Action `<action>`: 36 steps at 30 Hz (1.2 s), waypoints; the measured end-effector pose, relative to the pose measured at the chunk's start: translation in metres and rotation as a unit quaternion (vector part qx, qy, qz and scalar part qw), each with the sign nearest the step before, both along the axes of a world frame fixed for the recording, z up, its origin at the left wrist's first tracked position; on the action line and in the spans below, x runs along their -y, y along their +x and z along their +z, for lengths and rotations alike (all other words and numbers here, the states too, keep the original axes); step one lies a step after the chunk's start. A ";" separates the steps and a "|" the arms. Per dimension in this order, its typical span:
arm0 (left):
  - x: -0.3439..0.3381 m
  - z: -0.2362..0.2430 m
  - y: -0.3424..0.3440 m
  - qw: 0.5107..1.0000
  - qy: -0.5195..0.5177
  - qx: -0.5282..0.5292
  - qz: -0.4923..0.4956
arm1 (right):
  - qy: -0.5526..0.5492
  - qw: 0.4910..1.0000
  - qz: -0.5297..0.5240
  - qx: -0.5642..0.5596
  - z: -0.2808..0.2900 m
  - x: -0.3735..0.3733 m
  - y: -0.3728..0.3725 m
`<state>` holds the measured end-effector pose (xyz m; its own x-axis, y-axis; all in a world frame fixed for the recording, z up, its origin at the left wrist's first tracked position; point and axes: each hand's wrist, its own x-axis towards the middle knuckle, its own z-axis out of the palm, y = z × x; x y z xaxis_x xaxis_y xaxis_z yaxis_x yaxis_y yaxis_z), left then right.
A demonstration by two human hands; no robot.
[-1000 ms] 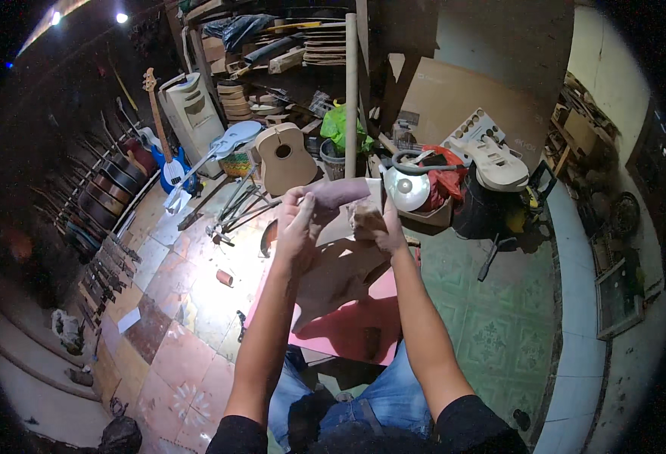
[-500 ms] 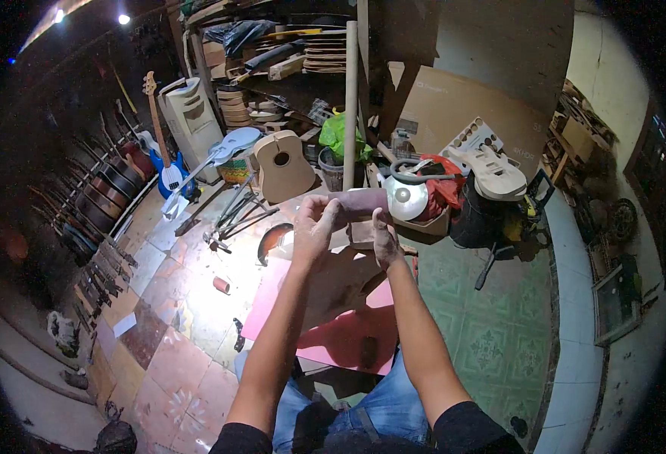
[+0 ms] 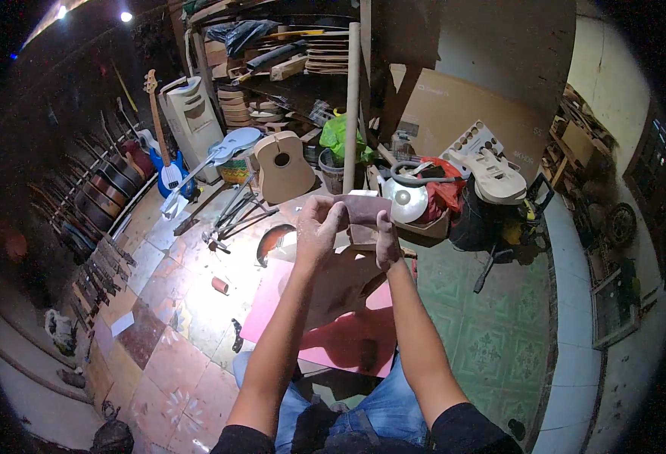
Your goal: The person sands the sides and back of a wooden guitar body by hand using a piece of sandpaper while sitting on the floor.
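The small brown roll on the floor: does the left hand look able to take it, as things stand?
Probably not, because the left hand is holding the dark sheet; otherwise, the way down to the brown roll looks free.

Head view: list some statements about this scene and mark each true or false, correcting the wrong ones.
1. The left hand holds a dark purplish sheet. True.
2. The right hand is down on the person's lap. False: the right hand is raised at the sheet's right end.
3. A bright blue guitar stands left of the tan guitar body. True.
4. The panel below the hands is yellow. False: the panel is pink.
5. Green tiles show to the person's right. True.
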<state>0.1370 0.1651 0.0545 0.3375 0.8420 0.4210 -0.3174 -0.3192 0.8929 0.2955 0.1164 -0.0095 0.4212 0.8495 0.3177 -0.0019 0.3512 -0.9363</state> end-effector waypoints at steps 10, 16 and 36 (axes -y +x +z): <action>0.006 0.002 0.009 0.981 0.065 -0.026 0.182 | 0.035 0.991 0.066 -0.115 0.030 0.013 -0.015; 0.000 -0.004 0.005 0.998 0.018 0.032 0.050 | 0.066 0.989 0.073 -0.114 0.030 0.015 -0.020; 0.079 -0.006 -0.069 0.841 0.197 -0.495 0.095 | -0.041 0.863 -0.300 0.404 0.022 0.107 -0.005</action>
